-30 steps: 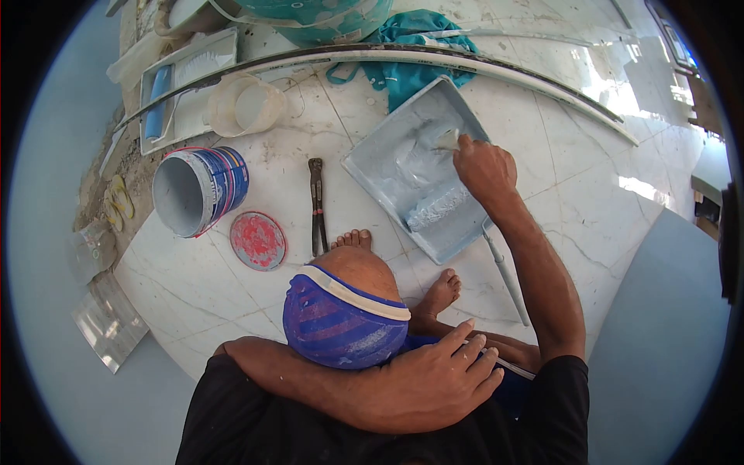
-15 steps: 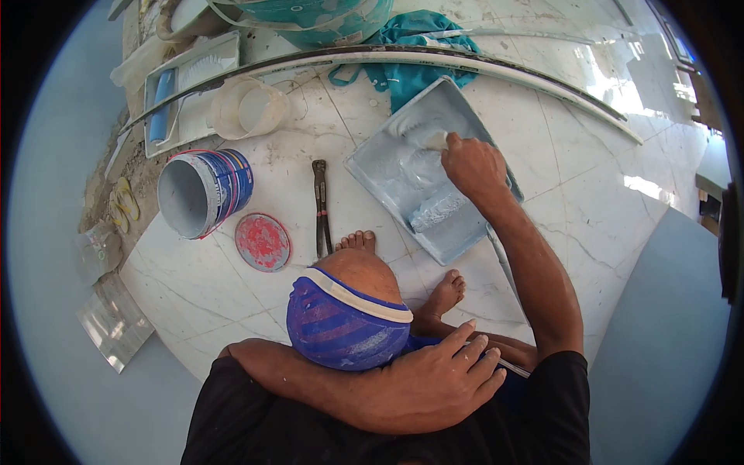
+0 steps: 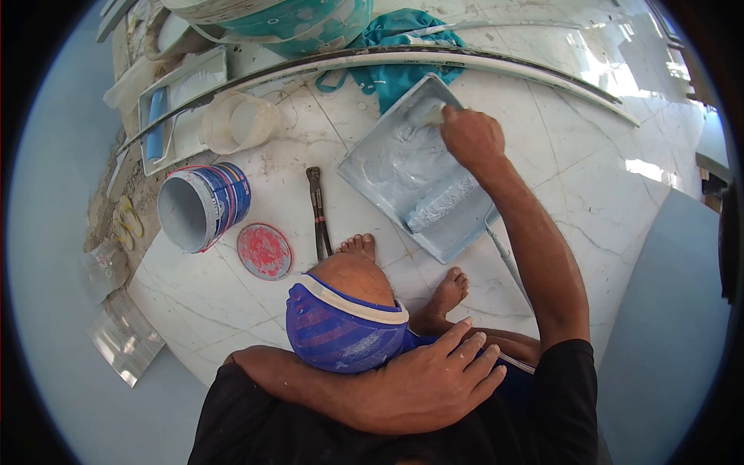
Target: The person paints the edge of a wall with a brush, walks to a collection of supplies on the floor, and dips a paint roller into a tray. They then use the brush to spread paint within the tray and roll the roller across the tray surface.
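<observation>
My right hand (image 3: 474, 139) is closed around a short pale tool (image 3: 434, 116) smeared with paint, and its kind is hard to make out. The tool's end touches the wet paint near the far corner of a grey paint tray (image 3: 364, 169). A paint-coated roller (image 3: 443, 203) lies across the tray, with its handle (image 3: 504, 252) partly hidden under my right forearm. Resting across my body beside the raised knee, my left hand (image 3: 434, 380) has its fingers apart and holds nothing.
An open paint bucket (image 3: 182, 208) lies on its side at left, near a red-stained lid (image 3: 264, 251) and long-handled pincers (image 3: 318, 213). Beyond are a long strip (image 3: 542, 76), a white tub (image 3: 242, 122), another tray with a blue roller (image 3: 156, 128), and a teal bucket (image 3: 325, 27).
My right hand has shifted slightly up and away, taking the pale tool closer to the tray's far corner. My left hand stays put, while the camera view has shifted a little.
</observation>
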`<act>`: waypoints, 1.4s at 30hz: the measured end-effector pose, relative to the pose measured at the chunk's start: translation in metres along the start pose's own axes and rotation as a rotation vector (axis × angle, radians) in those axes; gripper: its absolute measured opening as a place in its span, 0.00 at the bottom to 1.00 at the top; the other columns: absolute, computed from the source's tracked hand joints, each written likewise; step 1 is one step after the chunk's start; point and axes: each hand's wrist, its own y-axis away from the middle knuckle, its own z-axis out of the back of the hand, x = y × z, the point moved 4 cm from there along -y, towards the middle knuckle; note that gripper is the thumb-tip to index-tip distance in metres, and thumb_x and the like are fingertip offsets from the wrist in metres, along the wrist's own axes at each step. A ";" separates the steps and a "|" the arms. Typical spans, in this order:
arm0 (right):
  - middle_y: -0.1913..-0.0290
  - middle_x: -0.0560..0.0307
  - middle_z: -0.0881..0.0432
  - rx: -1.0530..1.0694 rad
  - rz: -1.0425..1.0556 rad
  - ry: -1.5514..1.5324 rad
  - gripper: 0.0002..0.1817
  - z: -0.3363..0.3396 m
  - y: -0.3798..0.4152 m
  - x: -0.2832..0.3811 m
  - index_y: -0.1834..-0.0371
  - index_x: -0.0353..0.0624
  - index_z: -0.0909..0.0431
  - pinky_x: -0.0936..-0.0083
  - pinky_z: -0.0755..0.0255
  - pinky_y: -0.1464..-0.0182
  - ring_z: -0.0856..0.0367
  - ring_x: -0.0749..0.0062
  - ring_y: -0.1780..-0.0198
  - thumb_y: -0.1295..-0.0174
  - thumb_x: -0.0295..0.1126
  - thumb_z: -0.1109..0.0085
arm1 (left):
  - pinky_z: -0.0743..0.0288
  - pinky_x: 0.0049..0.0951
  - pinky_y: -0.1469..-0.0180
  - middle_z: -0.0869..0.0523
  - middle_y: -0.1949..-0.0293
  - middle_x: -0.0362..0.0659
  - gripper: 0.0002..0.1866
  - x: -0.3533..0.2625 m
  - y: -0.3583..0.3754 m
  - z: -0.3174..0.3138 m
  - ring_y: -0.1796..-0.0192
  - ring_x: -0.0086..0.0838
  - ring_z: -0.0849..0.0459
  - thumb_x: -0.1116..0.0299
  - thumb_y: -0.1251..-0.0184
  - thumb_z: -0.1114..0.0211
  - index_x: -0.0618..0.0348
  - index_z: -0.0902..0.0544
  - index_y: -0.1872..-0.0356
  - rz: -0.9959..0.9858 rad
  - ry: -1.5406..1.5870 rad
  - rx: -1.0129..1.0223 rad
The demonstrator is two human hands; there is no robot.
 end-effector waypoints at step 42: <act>0.62 0.40 0.10 -0.016 0.028 -0.101 0.11 -0.002 0.002 0.008 0.65 0.40 0.11 0.54 0.15 0.54 0.09 0.45 0.58 0.37 0.29 0.45 | 0.27 0.60 0.31 0.15 0.38 0.61 0.23 -0.001 0.004 0.003 0.37 0.52 0.15 0.65 0.28 0.40 0.66 0.18 0.36 0.024 0.014 -0.004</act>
